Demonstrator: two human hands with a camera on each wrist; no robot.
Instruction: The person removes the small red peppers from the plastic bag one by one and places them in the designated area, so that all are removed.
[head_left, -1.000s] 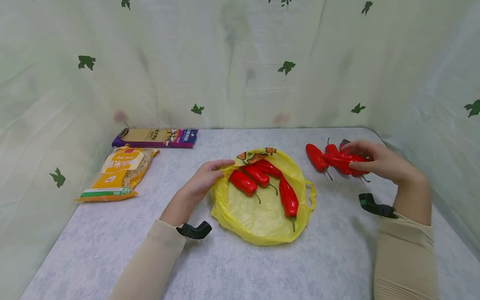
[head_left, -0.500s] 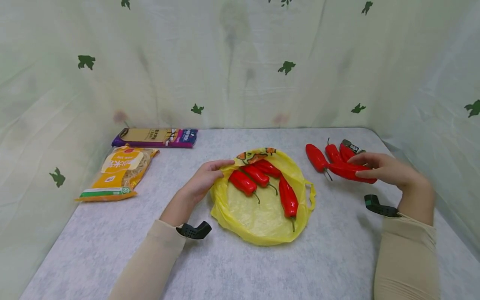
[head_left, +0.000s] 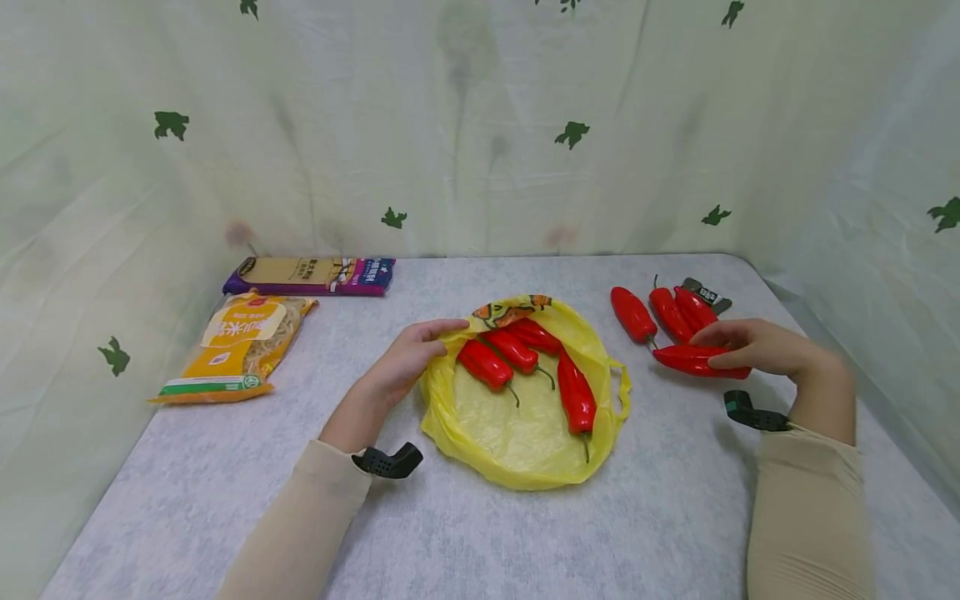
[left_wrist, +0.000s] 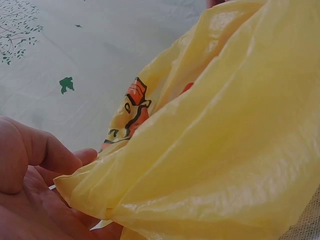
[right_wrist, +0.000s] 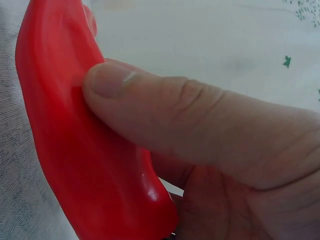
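A yellow plastic bag (head_left: 517,477) lies spread in a round shape at the table's middle, its mouth facing up, with several red peppers (head_left: 578,396) inside. My left hand (head_left: 397,362) pinches the bag's left rim; in the left wrist view the thumb and fingers of the hand (left_wrist: 45,185) hold a fold of yellow plastic (left_wrist: 215,165). On the right, my right hand (head_left: 772,348) grips a red pepper (head_left: 678,360) between thumb and fingers. The right wrist view shows the thumb lying across that pepper (right_wrist: 90,150). Three other peppers (head_left: 632,314) lie just behind it.
A small dark packet (head_left: 707,295) lies behind the right-hand peppers. At the back left are a purple and tan packet (head_left: 311,276) and an orange bag (head_left: 240,346) with a clear window. Pale curtains (head_left: 480,125) with green leaf prints surround the table (head_left: 480,550).
My right hand has drawn the gripped pepper toward the table's front, off the others, uncovering the dark packet. My left hand and the yellow bag have stayed put.
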